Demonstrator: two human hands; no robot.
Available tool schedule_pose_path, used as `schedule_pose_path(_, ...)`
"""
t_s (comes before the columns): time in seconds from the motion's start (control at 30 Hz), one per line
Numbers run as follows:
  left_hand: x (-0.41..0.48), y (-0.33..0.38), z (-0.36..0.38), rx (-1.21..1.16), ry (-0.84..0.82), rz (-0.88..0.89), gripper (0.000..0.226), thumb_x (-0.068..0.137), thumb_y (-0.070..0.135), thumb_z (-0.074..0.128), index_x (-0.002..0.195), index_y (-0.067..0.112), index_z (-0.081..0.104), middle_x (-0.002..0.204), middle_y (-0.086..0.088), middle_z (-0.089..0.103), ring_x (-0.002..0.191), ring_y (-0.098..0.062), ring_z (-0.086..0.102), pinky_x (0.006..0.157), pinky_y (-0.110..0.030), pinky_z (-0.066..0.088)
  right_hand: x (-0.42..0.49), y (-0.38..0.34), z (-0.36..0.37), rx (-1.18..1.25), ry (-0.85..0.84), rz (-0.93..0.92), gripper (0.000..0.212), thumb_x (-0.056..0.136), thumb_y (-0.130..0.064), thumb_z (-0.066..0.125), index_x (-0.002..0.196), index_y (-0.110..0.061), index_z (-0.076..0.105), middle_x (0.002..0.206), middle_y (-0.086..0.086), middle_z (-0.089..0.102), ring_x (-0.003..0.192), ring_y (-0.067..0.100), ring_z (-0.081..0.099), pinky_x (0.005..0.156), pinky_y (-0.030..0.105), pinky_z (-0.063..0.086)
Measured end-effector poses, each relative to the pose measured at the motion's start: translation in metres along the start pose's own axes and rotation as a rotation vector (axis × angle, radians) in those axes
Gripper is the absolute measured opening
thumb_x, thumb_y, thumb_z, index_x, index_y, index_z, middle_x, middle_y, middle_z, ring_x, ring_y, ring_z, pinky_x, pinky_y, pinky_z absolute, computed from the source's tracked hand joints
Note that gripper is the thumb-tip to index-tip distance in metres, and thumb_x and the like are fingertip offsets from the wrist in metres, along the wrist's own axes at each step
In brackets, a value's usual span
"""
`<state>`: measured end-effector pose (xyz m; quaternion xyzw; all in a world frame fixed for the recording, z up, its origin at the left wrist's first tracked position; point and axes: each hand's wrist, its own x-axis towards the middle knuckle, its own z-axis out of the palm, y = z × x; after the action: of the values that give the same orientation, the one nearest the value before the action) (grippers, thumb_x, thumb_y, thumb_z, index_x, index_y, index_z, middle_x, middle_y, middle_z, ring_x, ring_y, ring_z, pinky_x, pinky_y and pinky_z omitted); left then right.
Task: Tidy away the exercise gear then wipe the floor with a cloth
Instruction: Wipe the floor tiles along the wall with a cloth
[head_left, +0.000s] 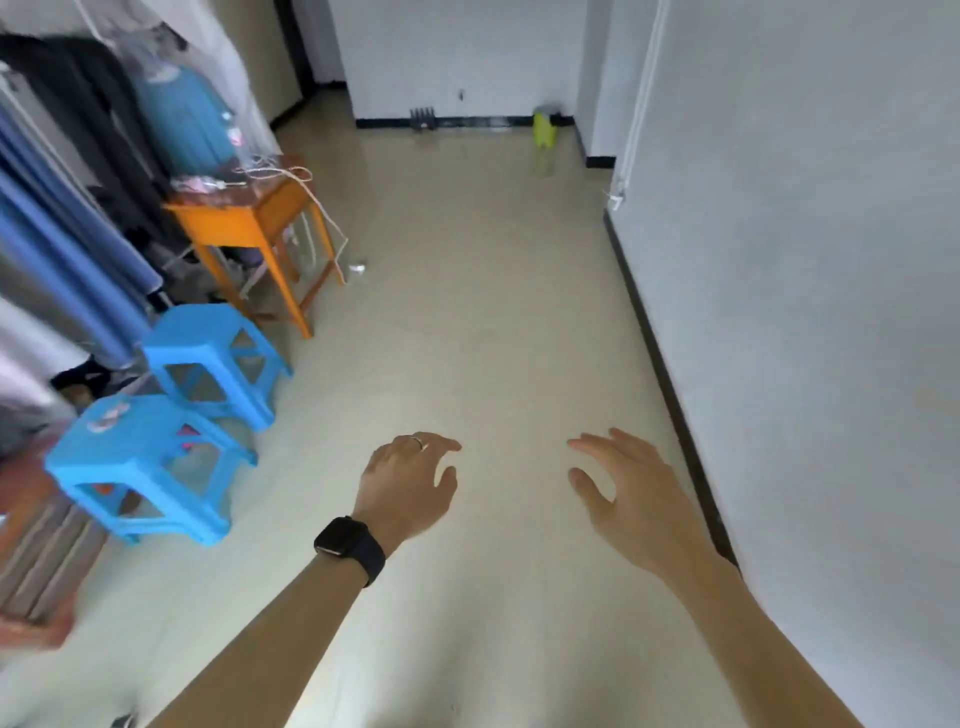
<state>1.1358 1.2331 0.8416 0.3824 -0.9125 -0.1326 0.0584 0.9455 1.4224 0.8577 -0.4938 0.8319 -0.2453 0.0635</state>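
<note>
Though too small to identify surely, the dark ribbed item (422, 119) at twelve o'clock by the far wall (467, 52) may be the exercise gear: probably rigid, weighty, best gripped from above. Nearer, left hand (408, 486) and right hand (623, 491) hover over the floor (493, 312), fingers loose, empty.

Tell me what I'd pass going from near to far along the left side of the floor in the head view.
Nearer blue stool → farther blue stool → orange table → small dark rack by the far wall.
</note>
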Motion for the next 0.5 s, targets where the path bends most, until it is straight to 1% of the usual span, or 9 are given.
schedule_pose_path(0.1, -0.038, -0.089, -0.03, 0.001, 0.072, -0.168, 0.037, 0.098, 0.037, 0.047, 0.134, 0.041, 0.055, 0.14, 0.018, 0.053, 0.132, -0.011, 0.045, 0.111, -0.027, 0.029, 0.028, -0.079, 0.04, -0.015, -0.083, -0.152, 0.038, 0.099, -0.044, 0.048, 0.136, -0.036, 0.054, 0.141, -0.021, 0.052, 0.143, 0.009, 0.03, 0.115, 0.03, 0.027)
schedule_pose_path(0.23, -0.091, -0.197, -0.061, -0.005, 0.118, -0.333, 0.036, 0.098, 0.037, 0.048, 0.133, 0.041, 0.056, 0.14, 0.017, 0.053, 0.13, -0.012, 0.046, 0.109, -0.03, 0.032, 0.046, -0.183, 0.098, 0.004, -0.176, -0.284, 0.039, 0.1, -0.045, 0.046, 0.137, -0.038, 0.051, 0.143, -0.023, 0.049, 0.144, 0.008, 0.028, 0.115, 0.03, 0.027)
schedule_pose_path(0.4, -0.14, -0.31, -0.092, -0.003, 0.129, -0.467, 0.035, 0.096, 0.037, 0.049, 0.13, 0.042, 0.058, 0.139, 0.016, 0.055, 0.128, -0.014, 0.048, 0.107, -0.033, 0.037, 0.056, -0.284, 0.161, 0.0, -0.261, -0.386, 0.041, 0.1, -0.046, 0.045, 0.14, -0.038, 0.048, 0.145, -0.022, 0.047, 0.144, 0.009, 0.028, 0.116, 0.033, 0.027)
schedule_pose_path(0.5, -0.154, -0.364, -0.106, 0.016, 0.122, -0.508, 0.036, 0.097, 0.037, 0.048, 0.132, 0.041, 0.057, 0.141, 0.015, 0.054, 0.13, -0.014, 0.047, 0.109, -0.034, 0.034, 0.066, -0.33, 0.189, -0.009, -0.277, -0.416, 0.042, 0.1, -0.045, 0.045, 0.141, -0.036, 0.048, 0.145, -0.021, 0.048, 0.144, 0.011, 0.03, 0.116, 0.033, 0.028)
